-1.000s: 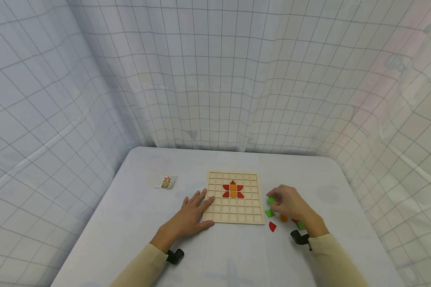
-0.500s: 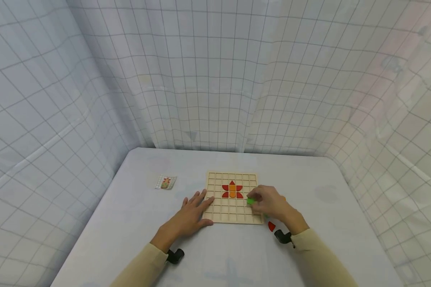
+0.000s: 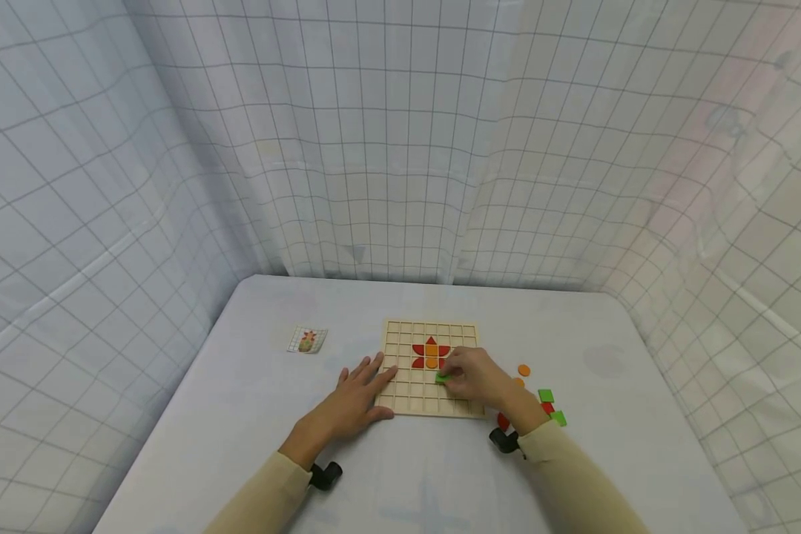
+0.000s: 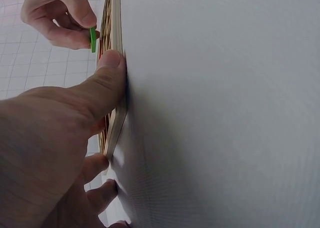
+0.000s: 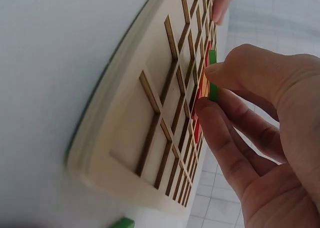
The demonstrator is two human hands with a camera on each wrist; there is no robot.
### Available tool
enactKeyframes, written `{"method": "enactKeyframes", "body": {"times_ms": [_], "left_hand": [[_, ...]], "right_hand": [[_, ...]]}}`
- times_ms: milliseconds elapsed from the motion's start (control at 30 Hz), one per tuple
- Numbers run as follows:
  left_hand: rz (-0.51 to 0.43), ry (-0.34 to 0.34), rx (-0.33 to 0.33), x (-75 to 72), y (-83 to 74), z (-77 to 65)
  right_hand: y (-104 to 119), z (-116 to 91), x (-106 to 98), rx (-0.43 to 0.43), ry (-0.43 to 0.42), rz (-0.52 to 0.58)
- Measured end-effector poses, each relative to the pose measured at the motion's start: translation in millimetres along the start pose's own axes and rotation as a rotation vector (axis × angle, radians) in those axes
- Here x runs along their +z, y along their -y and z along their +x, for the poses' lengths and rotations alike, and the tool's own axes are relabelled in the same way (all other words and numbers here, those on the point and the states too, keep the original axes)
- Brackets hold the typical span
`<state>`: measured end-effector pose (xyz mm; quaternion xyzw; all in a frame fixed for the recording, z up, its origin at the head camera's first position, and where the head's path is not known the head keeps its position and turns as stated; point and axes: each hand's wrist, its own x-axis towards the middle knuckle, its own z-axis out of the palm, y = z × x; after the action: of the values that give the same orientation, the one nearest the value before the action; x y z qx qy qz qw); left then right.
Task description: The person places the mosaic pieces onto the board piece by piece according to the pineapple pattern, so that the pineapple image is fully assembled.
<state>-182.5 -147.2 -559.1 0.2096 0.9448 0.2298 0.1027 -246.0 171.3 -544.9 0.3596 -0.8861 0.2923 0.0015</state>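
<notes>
A wooden grid board lies on the white table, with red and orange tiles set in a flower-like figure in its cells. My right hand pinches a green tile between thumb and fingertips, just over the board below that figure. In the left wrist view the green tile stands on edge, slightly off the grid. My left hand rests at the board's left edge, fingers spread, its thumb against the board's side.
Loose green tiles, red ones and orange discs lie right of the board, some partly behind the right forearm. A small printed card with a flower picture lies at the left. Grid-patterned curtains surround the table.
My right hand has carried the green tile from the loose pieces leftward to over the board, below the figure. The left hand has stayed at the board's edge.
</notes>
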Motion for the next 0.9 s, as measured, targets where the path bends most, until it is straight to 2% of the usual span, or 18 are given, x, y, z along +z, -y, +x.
{"method": "enactKeyframes", "body": {"times_ms": [433, 900], "left_hand": [[0.003, -0.007, 0.012, 2.2, 0.9, -0.1], [0.019, -0.013, 0.023, -0.3, 0.3, -0.2]], "right_hand": [[3.8, 7.9, 12.7, -0.054, 0.005, -0.132], [5.8, 12.9, 15.3, -0.117, -0.031, -0.121]]}}
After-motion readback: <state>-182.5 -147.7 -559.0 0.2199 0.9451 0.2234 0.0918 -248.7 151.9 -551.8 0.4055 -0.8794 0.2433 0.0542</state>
